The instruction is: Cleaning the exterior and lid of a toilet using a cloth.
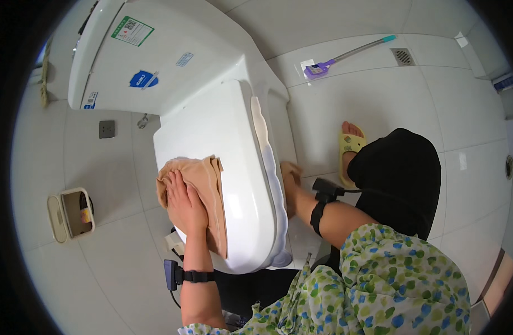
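Observation:
My left hand (185, 205) lies flat, fingers extended, on a folded tan cloth (212, 201) spread over the left front part of the closed white toilet lid (244, 184). Low at the right side of the toilet is my right hand (291, 180), partly behind the rim and blurred. Something brownish, perhaps a cloth, shows at its fingers; whether the hand grips it I cannot tell. A pale wavy strip (268, 155) runs along the right edge of the seat. The white cistern (164, 54) with several stickers stands at the far end of the lid.
An open beige bin (75, 215) stands on the left. A purple brush with a long handle (319, 69) lies on the tiled floor near a square drain (402, 57). My foot in a yellow slipper (351, 140) is to the right of the toilet. A grey socket (107, 129) is on the left.

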Demonstrator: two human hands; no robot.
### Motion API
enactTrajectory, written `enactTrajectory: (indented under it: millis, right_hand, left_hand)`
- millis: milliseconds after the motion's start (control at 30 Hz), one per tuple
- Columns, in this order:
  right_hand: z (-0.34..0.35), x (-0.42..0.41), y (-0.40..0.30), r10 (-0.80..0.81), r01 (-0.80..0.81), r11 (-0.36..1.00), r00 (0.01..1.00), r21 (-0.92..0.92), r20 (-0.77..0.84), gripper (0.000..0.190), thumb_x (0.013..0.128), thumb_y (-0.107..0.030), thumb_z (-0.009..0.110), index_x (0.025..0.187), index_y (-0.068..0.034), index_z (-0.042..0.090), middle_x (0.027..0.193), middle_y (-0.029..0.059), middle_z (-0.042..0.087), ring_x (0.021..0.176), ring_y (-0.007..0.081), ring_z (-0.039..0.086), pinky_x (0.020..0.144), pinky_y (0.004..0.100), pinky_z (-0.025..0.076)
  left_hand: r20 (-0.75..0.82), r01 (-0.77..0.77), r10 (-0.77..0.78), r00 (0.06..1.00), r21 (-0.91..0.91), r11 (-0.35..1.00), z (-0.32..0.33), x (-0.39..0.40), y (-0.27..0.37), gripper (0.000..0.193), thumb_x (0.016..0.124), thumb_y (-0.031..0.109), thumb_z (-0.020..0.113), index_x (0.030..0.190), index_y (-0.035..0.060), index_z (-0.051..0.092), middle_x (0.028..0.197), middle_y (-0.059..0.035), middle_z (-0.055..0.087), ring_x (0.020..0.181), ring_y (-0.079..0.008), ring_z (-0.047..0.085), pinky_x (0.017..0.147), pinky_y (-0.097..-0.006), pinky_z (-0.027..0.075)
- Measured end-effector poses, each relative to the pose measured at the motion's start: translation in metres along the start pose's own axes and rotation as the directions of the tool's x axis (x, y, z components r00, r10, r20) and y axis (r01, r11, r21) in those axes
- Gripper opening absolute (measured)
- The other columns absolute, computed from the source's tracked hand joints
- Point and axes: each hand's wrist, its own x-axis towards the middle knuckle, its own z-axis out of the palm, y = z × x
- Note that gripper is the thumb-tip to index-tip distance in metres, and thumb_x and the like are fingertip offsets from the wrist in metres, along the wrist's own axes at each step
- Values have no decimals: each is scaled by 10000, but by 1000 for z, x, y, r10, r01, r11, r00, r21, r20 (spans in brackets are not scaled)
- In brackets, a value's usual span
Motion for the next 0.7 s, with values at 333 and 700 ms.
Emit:
enactTrajectory:
  millis: [333, 700]
  right_hand:
    - [5, 226, -107, -184, 286, 900, 933, 329, -309, 465, 1000, -366, 334, 1320, -61, 477, 1218, 64, 547, 1125, 187, 513, 935, 323, 435]
    - [-41, 293, -64, -162, 372, 822, 878, 431, -450, 444, 1005, -331, 328, 1330, -64, 473, 1240, 49, 538, 1138, 180, 504, 955, 317, 420]
  left_hand:
    - [18, -105, 104, 994, 28, 994, -6, 4, 9, 509, 968, 223, 305, 1428, 4, 318, 1499, -191, 282, 1379, -397, 237, 1140, -458, 132]
    - [73, -15, 20, 997, -59, 998, -7, 2, 6, 556, 971, 298, 281, 1428, -19, 294, 1507, -202, 251, 1385, -414, 206, 1135, -495, 119]
